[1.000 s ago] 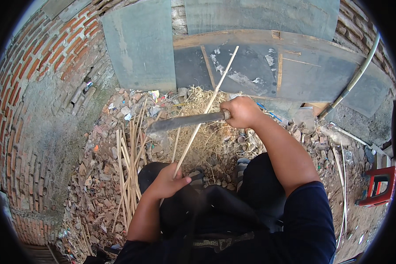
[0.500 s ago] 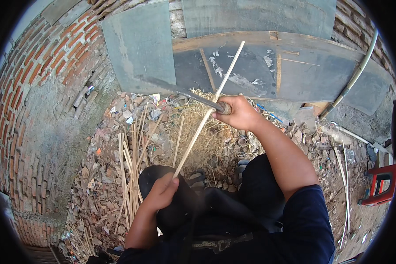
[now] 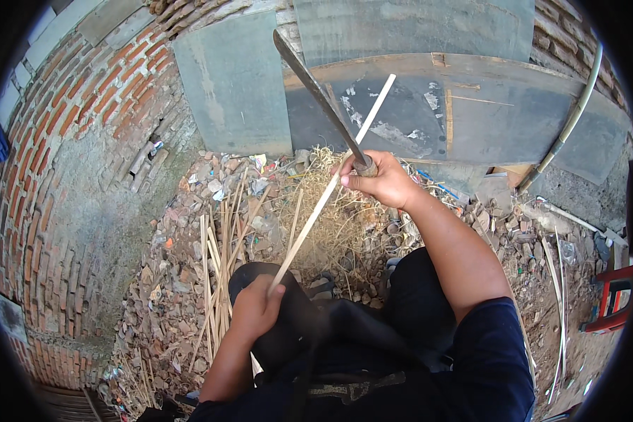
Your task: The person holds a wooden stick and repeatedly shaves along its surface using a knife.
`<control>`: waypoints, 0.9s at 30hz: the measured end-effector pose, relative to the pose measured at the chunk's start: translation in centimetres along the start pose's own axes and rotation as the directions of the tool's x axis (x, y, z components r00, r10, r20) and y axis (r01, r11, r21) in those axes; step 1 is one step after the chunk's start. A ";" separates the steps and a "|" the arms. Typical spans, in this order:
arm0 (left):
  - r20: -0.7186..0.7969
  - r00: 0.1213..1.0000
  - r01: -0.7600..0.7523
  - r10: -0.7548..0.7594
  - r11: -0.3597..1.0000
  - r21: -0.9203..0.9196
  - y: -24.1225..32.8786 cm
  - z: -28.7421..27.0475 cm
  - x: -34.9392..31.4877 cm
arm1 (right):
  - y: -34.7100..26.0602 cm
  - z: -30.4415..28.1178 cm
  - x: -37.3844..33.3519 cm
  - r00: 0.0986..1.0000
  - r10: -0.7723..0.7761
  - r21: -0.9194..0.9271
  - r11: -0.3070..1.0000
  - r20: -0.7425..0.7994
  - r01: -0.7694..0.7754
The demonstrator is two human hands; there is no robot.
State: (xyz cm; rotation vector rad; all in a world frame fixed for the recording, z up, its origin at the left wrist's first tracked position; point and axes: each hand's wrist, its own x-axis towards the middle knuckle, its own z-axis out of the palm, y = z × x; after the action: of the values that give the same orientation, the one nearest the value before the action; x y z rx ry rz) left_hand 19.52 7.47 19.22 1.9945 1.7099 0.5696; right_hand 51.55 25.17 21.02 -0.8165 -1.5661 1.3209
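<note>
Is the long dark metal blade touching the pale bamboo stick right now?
Cannot tell. In the head view the long dark blade crosses the pale bamboo stick just above the right hand, but the overlap hides whether they meet.

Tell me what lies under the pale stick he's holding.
Under the pale stick: dry straw, brick rubble and more split sticks. The left hand covers its lower end; the ground beneath the knees is hidden.

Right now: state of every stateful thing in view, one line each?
Left hand: shut on the stick's lower end.
Right hand: shut on the blade handle.
Stick: held slanted, top end free.
Blade: raised, pointing up-left, off the stick.
Split strips: loose on the rubble.
</note>
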 end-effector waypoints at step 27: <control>-0.160 0.919 0.345 -0.361 0.931 -0.115 -7.6 1.7 -14.8 | 0.2 -0.6 -0.4 0.987 -0.018 -0.719 0.688 -0.159 -0.104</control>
State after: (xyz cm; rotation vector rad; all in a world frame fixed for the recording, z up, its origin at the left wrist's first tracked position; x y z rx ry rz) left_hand 12.22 -6.29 13.12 1.5600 2.0563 0.6938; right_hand 52.27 25.03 20.78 -1.4106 -1.9685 0.5904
